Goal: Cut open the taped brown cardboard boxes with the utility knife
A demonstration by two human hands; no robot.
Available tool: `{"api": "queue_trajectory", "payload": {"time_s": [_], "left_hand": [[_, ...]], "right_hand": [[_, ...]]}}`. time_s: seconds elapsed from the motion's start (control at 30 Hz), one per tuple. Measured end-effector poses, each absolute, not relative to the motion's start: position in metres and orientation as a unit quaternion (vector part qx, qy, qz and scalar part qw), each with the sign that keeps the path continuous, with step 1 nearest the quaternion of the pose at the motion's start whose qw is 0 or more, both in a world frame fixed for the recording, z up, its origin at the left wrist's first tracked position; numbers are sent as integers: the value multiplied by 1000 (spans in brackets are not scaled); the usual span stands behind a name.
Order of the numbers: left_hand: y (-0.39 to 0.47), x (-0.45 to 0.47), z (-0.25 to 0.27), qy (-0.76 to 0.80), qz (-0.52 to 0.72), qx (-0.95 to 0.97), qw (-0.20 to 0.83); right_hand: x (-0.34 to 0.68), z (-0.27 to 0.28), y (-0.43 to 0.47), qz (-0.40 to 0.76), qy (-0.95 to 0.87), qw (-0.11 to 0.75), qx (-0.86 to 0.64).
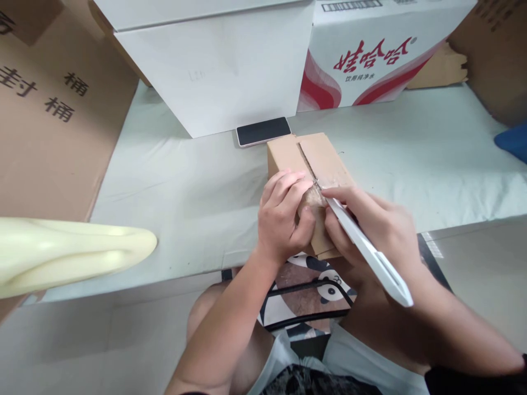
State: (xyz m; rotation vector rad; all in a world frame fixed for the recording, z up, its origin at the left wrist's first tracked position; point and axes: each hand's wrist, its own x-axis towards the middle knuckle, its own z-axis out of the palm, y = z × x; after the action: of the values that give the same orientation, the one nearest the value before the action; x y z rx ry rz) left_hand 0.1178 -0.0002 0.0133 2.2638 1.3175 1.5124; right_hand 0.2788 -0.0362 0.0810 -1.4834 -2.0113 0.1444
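A small brown cardboard box (325,159) lies at the table's front edge, a dark seam running along its top between two flaps. Curled over the left part of that top, my left hand (284,211) is closed and holds the box steady. My right hand (374,225) is shut around a white utility knife (370,252), its front end at the seam close to my left fingers. The knife's blade is too small to make out. Around the seam the tape looks torn or wrinkled.
A black-screened phone (263,131) lies behind the box, before a large white box (230,71). A white and red carton (362,66) stands at the back right. Brown cardboard (53,126) rises on the left, with a pale yellow smooth object (78,255) nearer me.
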Motion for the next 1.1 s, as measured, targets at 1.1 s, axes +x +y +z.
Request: {"api": "queue_trajectory", "payload": {"time_s": [1.1], "left_hand": [[-1,120,12,436,503,742,76]], "right_hand": [[279,87,-30,95,-738,318,-588]]}}
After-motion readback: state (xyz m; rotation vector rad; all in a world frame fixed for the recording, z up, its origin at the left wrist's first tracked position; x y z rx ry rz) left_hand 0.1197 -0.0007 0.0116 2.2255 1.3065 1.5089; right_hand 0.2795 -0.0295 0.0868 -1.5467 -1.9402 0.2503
